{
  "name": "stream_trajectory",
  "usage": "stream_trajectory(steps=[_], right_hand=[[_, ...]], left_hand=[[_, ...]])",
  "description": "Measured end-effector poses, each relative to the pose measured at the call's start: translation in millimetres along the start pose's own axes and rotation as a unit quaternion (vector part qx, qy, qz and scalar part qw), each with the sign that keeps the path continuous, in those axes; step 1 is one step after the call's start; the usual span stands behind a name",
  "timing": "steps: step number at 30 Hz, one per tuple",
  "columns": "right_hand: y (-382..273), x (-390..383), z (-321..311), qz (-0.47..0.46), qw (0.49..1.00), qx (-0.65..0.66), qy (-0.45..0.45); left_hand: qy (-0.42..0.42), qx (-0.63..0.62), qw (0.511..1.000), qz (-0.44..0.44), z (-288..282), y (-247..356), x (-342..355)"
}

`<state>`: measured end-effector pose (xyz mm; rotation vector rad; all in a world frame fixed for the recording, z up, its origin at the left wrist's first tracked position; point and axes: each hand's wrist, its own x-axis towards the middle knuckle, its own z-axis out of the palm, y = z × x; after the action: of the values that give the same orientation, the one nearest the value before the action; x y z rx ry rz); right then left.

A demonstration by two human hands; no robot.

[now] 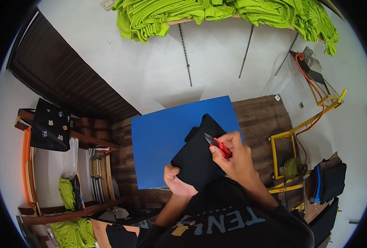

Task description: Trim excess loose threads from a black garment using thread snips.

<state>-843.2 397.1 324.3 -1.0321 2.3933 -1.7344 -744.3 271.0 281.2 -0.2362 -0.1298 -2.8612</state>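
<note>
A piece of black folded fabric point(196, 155) is held up in front of me, over a blue tabletop point(158, 136). Its lower left edge is gripped by my left hand point(178, 182), thumb on top and the other fingers hidden beneath the cloth. In my right hand point(236, 155) is a small pair of red-handled thread snips point(220, 146), its dark pointed blades directed up and left across the fabric. Whether the blade tips touch the cloth I cannot tell.
Bright green folded cloth point(158, 18) is heaped on a wall shelf ahead. A wooden rack point(67, 215) with a black bag point(51, 126) stands at left. To the right are a yellow metal frame point(274, 157) with a red hose and a stack of dark cloth point(333, 182).
</note>
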Motion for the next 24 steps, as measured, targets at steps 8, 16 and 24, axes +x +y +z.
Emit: stream_trajectory(steps=[8,16,24], right_hand=[[-15,16,19,0.008,0.999,-0.016,-0.031],[-14,26,46,-0.012,1.000,-0.008,-0.019],[-25,31,68,-0.005,0.998,-0.056,-0.036]], left_hand=[[0.018,0.018,0.999,0.025,0,16,14],[-0.006,0.036,0.998,0.058,0,30,23],[0.014,0.006,0.999,0.035,-3,50,28]])
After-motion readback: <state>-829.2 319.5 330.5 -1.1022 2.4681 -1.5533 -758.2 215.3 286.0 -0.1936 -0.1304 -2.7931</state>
